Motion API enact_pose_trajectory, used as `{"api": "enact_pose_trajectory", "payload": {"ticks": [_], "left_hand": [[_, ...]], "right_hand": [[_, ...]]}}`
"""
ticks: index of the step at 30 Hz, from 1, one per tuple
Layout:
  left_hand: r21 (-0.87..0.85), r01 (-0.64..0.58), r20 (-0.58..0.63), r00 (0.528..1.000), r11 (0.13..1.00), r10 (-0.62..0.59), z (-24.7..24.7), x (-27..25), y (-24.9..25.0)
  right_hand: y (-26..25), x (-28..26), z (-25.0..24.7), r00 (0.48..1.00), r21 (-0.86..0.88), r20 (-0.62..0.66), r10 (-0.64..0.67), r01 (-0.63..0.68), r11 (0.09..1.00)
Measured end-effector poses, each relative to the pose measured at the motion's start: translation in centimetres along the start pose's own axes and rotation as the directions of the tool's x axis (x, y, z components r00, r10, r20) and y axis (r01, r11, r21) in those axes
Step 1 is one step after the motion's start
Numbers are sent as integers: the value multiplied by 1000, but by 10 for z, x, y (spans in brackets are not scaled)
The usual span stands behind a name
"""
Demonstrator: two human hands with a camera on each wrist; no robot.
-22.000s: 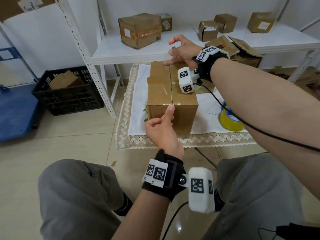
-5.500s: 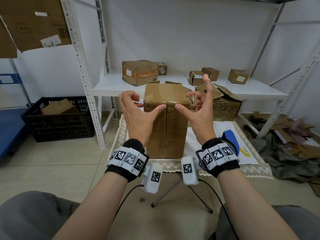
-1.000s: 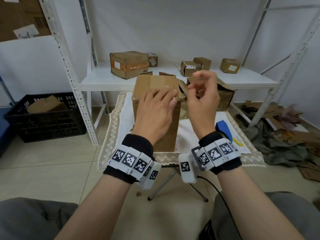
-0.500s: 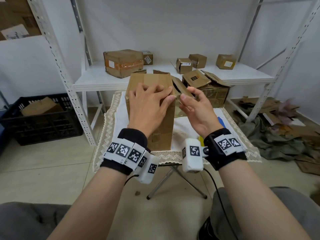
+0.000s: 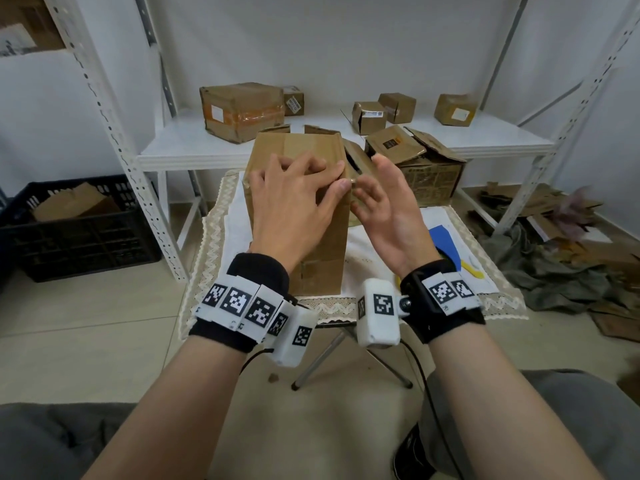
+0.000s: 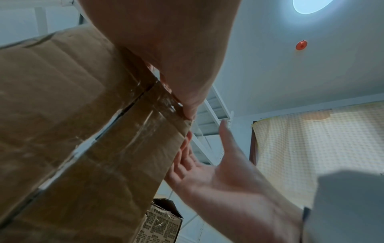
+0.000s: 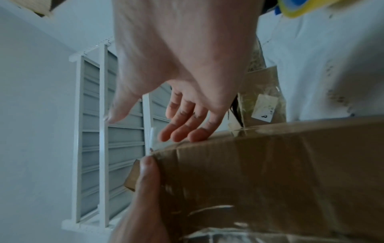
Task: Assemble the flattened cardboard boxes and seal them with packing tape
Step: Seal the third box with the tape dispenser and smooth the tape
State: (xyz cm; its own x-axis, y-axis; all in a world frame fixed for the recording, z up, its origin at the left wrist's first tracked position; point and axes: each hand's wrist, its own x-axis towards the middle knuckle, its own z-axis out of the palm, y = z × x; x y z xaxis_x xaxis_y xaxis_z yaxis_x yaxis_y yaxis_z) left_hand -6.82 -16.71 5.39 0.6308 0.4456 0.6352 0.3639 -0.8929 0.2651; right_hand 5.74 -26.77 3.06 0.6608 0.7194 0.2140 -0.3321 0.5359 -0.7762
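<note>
A tall brown cardboard box [image 5: 325,268] stands upright on the small cloth-covered table [image 5: 485,292]. Clear packing tape [image 6: 149,105] runs across its upper front and round the right corner. My left hand [image 5: 311,181] lies flat on the upper front face, fingers spread, with the thumb [image 7: 147,166] on the right edge. My right hand [image 5: 372,181] is open at the box's right side, palm turned toward it, and its fingertips [image 7: 182,133] touch that face. In the left wrist view the box [image 6: 83,131] fills the left half, with the right hand [image 6: 207,172] beside its corner.
A blue and yellow tape dispenser [image 5: 443,240] lies on the table right of the box. Behind stands a white shelf [image 5: 485,143] with several small boxes, and an open carton [image 5: 429,178] sits under it. A black crate [image 5: 79,233] is at left. Cardboard scraps and cloth [image 5: 554,271] cover the floor at right.
My right hand has come down from above the box's top right corner and opened against the right side. My left hand has stayed pressed on the front face.
</note>
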Motion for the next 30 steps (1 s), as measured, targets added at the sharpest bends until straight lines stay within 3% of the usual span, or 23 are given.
{"api": "enact_pose_trajectory", "payload": {"ticks": [3,13,22,28,30], "left_hand": [[8,0,1,1000,1000,0,1,0,0],[-9,-1,-18,1000,1000,1,2,-2,0],[2,0,-7,1000,1000,0,3,0,0],[-7,27,-24,999,1000,-27,3,0,5],[0,34,-28,999,999,-34,2,0,6]], "right_hand": [[-5,2,0,999,-52,31,12,-10,999],[0,5,2,993,63,-68,99,-95,994],[14,1,11,988,-157,-14,-156,152,976],[18,3,11,991,-136,-107,-83,68,988],[11,4,13,988,-165,-94,-119,102,981]]}}
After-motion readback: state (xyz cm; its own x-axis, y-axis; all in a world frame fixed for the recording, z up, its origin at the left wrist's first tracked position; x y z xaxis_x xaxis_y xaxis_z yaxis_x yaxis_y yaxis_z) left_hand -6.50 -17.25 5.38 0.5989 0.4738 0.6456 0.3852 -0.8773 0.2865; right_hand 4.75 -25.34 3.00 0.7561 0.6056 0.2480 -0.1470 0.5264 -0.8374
